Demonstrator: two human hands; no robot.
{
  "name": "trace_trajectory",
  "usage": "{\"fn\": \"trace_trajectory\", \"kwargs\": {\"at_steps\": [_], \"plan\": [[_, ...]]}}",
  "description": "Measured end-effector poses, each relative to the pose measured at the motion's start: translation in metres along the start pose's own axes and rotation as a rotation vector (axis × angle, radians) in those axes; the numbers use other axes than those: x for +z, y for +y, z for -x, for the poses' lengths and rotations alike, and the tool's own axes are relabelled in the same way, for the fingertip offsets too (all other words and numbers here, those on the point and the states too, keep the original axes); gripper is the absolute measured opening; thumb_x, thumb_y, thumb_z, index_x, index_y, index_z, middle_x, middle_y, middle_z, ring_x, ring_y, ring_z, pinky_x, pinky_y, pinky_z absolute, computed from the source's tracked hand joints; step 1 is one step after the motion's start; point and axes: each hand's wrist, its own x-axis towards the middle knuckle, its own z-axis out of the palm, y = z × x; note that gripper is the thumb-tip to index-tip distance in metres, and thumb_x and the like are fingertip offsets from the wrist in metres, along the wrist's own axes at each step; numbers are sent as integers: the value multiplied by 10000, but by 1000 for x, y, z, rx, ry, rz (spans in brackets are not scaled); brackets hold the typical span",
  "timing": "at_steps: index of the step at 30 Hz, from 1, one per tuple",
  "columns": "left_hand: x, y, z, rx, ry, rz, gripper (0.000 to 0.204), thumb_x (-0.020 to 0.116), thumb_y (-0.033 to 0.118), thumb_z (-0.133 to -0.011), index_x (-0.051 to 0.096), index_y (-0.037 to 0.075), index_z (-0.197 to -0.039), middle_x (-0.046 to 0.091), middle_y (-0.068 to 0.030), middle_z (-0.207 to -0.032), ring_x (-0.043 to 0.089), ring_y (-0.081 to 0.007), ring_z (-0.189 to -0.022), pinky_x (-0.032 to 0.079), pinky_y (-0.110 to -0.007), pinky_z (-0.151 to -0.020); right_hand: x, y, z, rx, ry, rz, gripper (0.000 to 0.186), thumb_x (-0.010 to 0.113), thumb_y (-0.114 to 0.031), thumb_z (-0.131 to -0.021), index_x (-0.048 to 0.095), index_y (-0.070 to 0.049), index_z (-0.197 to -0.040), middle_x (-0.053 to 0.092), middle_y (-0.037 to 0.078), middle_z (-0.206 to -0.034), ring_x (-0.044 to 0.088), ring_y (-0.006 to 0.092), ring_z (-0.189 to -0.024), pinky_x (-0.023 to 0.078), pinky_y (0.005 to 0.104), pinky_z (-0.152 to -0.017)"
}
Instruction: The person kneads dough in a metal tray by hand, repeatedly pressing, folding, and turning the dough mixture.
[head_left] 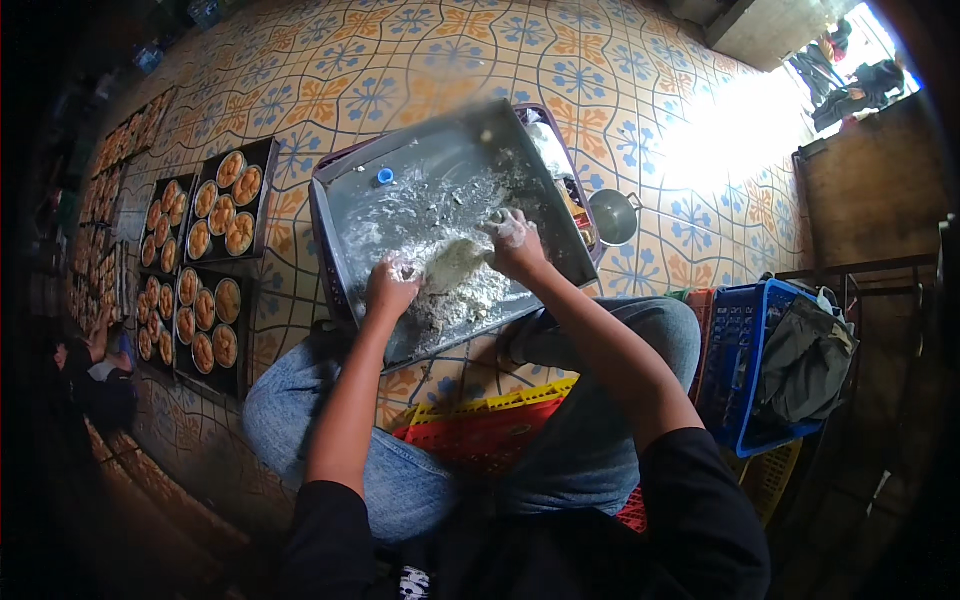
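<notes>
A large grey metal tray lies in front of me, tilted to the view, with loose white flour spread over its nearer half. A floury, crumbly lump of dough sits between my hands. My left hand is at the lump's left side, its fingers curled into the floury mix. On the right side, my right hand has bent fingers coated in flour, closed against the dough. Fingertips of both hands are partly hidden. A small blue cap rests near the tray's far left.
A purple crate shows beneath the tray, with packages at its right. Beside it stands a metal pot. Dark baking trays with round filled tins are at left. A blue crate holds dark cloth at right. Another person sits at far left.
</notes>
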Motion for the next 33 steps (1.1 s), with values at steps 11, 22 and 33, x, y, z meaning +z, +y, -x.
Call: {"fn": "trace_trajectory", "kwargs": {"at_steps": [11, 22, 33], "plan": [[33, 24, 14, 376, 9, -212, 809, 773, 200, -742, 426, 101, -1467, 336, -216, -1534, 353, -414, -1397, 343, -458, -1136, 74, -14, 10, -294, -20, 11, 661, 708, -329, -798, 505, -120, -1391, 485, 177, -1407, 474, 412, -1290, 485, 456, -1003], [48, -23, -9, 116, -95, -36, 533, 777, 240, -776, 603, -4, -1217, 643, -244, -1143, 627, -376, -1060, 495, -428, -940, 41, -29, -20, 51, -413, -364, 388, 724, -276, -768, 708, -14, -1052, 721, 194, -890, 701, 318, -848, 561, 416, -781], [8, 2, 5, 346, -30, -228, 771, 816, 418, -744, 534, 99, -1387, 238, -135, -1608, 208, -365, -1479, 233, -451, -1199, 19, 15, 2, -72, -188, -98, 644, 521, -642, -893, 540, -224, -1382, 484, 190, -1444, 438, 430, -1336, 470, 483, -1018]]}}
